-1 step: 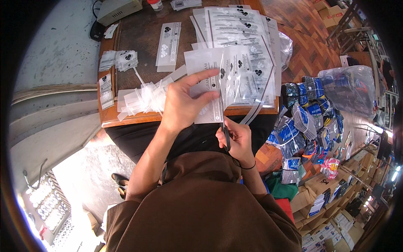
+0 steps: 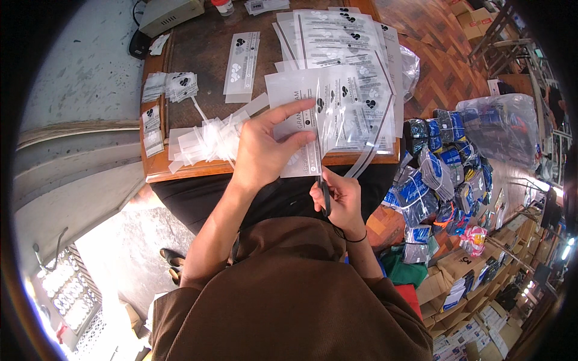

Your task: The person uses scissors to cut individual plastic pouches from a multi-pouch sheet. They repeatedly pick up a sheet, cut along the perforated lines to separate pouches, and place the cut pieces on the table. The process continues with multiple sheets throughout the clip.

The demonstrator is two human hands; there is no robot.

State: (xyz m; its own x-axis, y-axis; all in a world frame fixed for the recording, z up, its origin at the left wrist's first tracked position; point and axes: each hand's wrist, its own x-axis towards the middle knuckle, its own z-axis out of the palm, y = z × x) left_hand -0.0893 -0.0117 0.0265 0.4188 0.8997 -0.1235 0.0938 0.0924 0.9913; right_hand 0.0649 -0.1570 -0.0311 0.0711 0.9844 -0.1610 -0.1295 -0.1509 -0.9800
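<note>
My left hand (image 2: 268, 147) pinches a translucent printed sheet (image 2: 283, 85) at the front of the wooden table (image 2: 198, 54), forefinger and thumb on it. Below and right of it, my right hand (image 2: 340, 201) grips black-handled scissors (image 2: 325, 195), whose blades lie upright along the sheet's printed strip. More printed sheets (image 2: 331, 30) lie layered behind, with loose cut strips hanging at the right. A jumble of pale offcuts (image 2: 211, 144) lies left of my left hand. Small stacks of printed labels (image 2: 180, 87) and a longer pair of strips (image 2: 241, 66) rest farther back.
A metal box (image 2: 171, 15) and a red-lidded jar (image 2: 221, 7) stand at the table's back. Bagged blue-and-grey bundles (image 2: 436, 174) and a large plastic sack (image 2: 500, 126) sit on the floor at right, near cardboard boxes (image 2: 451, 265). Black shoes (image 2: 173, 259) lie at lower left.
My left hand and the sheet under it have shifted very slightly to the right. Everything else looks the same.
</note>
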